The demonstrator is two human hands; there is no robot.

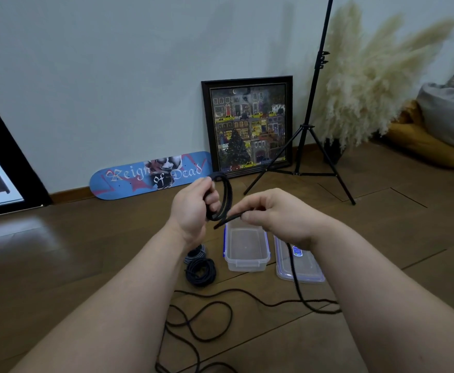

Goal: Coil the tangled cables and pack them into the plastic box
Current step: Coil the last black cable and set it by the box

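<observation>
**Black cable being looped above the open box**

A black cable (pixel 227 196) is held in the air between both hands, wound into a small loop of a couple of turns. The left hand (pixel 193 208) has its fingers curled round the loop, gripping it on the near side. The right hand (pixel 279 214) pinches the same cable just beside the loop, fingers bent around it; from under that hand the cable drops down across the lid (pixel 300 261) and trails in loose curves over the wooden floor (pixel 86 251) toward the person.

Right below the hands sits the clear plastic box (pixel 246 250), open, with the lid lying flat on the floor just to its right. Left of the box lie two finished coils, a dark coil (pixel 201 271) nearer and a grey-striped coil (pixel 195 253) behind it, touching.

Against the wall lean a blue skateboard deck (pixel 150 175) and a framed picture (pixel 248 125); a black tripod stand (pixel 305 146) and pampas grass (pixel 368 84) stand to the right
</observation>
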